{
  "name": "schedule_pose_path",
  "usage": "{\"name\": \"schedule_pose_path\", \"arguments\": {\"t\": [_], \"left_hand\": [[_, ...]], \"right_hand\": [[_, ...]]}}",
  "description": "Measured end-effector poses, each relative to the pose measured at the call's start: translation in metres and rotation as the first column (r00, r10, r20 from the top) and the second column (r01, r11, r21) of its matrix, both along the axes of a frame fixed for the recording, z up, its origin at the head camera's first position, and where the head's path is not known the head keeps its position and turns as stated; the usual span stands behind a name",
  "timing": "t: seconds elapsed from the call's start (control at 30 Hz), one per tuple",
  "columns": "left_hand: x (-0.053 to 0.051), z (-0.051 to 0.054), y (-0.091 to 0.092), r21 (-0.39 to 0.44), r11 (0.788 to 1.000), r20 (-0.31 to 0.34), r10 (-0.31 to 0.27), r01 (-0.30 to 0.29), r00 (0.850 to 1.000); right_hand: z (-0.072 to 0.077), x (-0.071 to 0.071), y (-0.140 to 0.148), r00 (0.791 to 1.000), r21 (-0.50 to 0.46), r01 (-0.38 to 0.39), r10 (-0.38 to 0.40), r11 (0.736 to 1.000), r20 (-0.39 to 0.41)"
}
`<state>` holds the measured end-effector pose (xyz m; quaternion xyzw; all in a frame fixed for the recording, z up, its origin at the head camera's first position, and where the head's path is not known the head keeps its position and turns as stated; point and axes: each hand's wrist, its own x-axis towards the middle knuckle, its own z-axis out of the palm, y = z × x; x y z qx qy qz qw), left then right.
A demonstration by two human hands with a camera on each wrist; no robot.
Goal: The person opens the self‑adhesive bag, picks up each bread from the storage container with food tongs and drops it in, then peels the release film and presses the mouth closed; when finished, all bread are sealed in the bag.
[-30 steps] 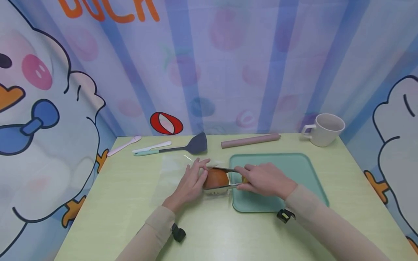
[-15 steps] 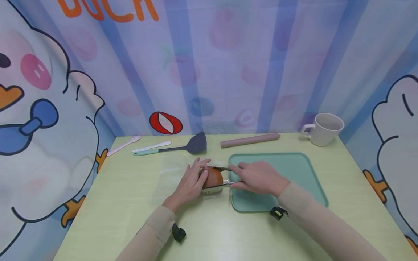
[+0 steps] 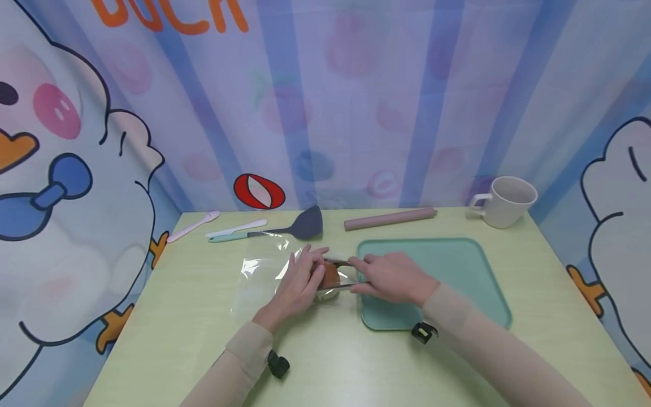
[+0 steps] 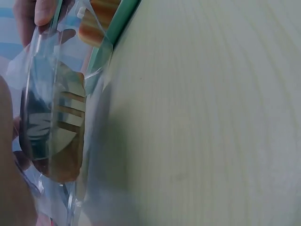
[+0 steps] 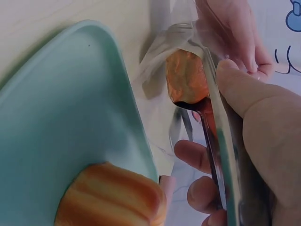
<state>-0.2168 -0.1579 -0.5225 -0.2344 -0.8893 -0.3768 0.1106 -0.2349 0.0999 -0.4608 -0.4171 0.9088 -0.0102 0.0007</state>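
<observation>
My right hand [image 3: 394, 277] grips metal tongs [image 4: 40, 127] by their arms. Between the tongs' ends sits a brown bread roll [image 5: 186, 77], inside a clear plastic bag [image 3: 254, 282]. At the bag's mouth my left hand [image 3: 300, 280] holds the film; its thumb and fingers partly hide the roll in the head view. A second golden loaf [image 5: 113, 197] lies on the green tray [image 3: 447, 249], hidden behind my right hand in the head view.
Along the table's back edge lie a pink spoon [image 3: 195, 227], a white knife-like utensil [image 3: 239, 228], a dark spatula [image 3: 305, 224] and a mauve rod [image 3: 389, 219]. A white mug [image 3: 503, 203] stands at the back right corner.
My right hand has moved left with the tongs, carrying the roll deeper into the bag. The bag's left part has puffed up and shines. My left hand stays in place.
</observation>
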Motion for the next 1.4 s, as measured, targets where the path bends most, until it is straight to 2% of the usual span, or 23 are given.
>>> {"name": "schedule_pose_path", "arguments": {"t": [0.33, 0.9, 1.23, 1.4], "left_hand": [[0.001, 0.001, 0.001, 0.002, 1.0, -0.001, 0.005, -0.005, 1.0], [0.0, 0.002, 0.002, -0.021, 1.0, 0.006, 0.017, -0.017, 1.0], [0.001, 0.003, 0.004, -0.042, 0.999, 0.021, 0.015, -0.015, 1.0], [0.001, 0.004, 0.004, -0.041, 0.999, 0.026, 0.016, -0.014, 1.0]], "right_hand": [[-0.001, 0.005, -0.006, 1.0, -0.004, -0.009, 0.009, 1.0, -0.016], [-0.007, 0.004, -0.015, 0.993, -0.076, -0.037, 0.028, 0.996, -0.114], [-0.011, 0.007, -0.018, 0.997, -0.107, 0.008, -0.016, 0.994, -0.073], [-0.011, 0.007, -0.02, 0.997, -0.11, -0.003, -0.005, 0.994, -0.077]]}}
